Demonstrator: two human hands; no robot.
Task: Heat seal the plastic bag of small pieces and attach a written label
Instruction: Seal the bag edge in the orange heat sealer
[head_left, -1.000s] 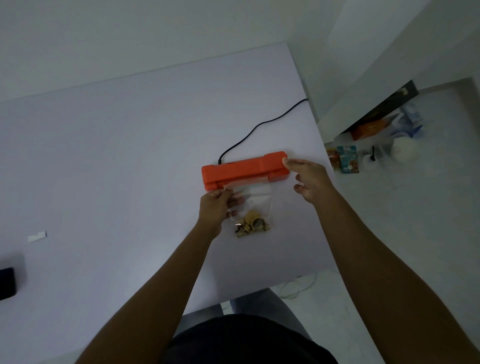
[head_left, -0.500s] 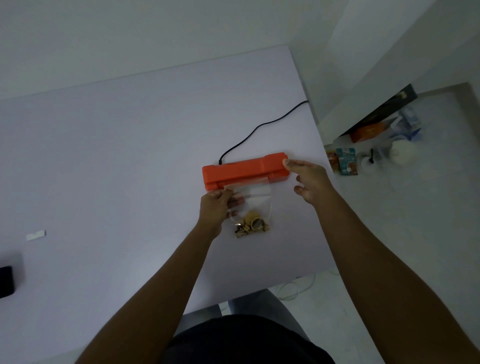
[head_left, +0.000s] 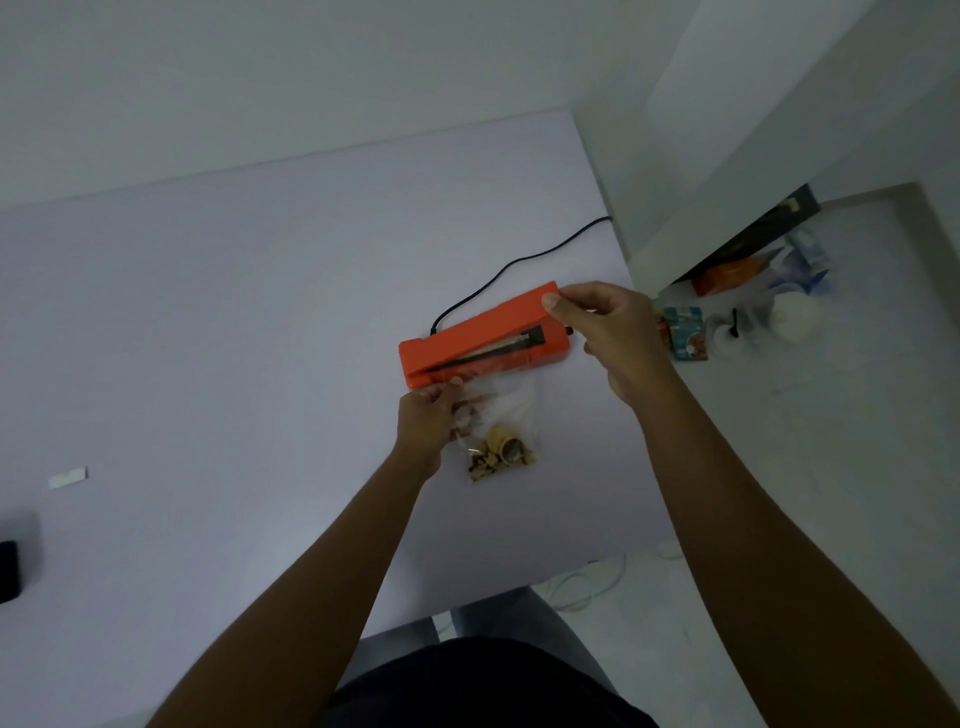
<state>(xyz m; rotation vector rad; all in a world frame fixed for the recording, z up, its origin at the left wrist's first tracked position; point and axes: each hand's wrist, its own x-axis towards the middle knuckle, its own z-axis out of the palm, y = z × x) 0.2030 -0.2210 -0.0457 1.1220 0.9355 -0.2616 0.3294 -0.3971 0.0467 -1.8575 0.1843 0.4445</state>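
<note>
An orange heat sealer (head_left: 467, 338) lies on the white table (head_left: 234, 338) with its lid raised at the right end, so the dark sealing strip shows. My right hand (head_left: 602, 327) grips the lid's right end. A clear plastic bag (head_left: 498, 415) lies in front of the sealer, its open top resting in the jaw. Small tan pieces (head_left: 501, 453) sit at the bag's near end. My left hand (head_left: 428, 413) pinches the bag's left edge just below the sealer.
The sealer's black cord (head_left: 519, 265) runs back right off the table. A small white label strip (head_left: 67, 477) lies at the far left, with a black object (head_left: 8, 569) at the left edge. Packets and containers (head_left: 727, 312) clutter the floor to the right.
My right hand has lifted the sealer's lid at its right end; before, the lid was down on the bag. My left hand keeps its hold on the bag.
</note>
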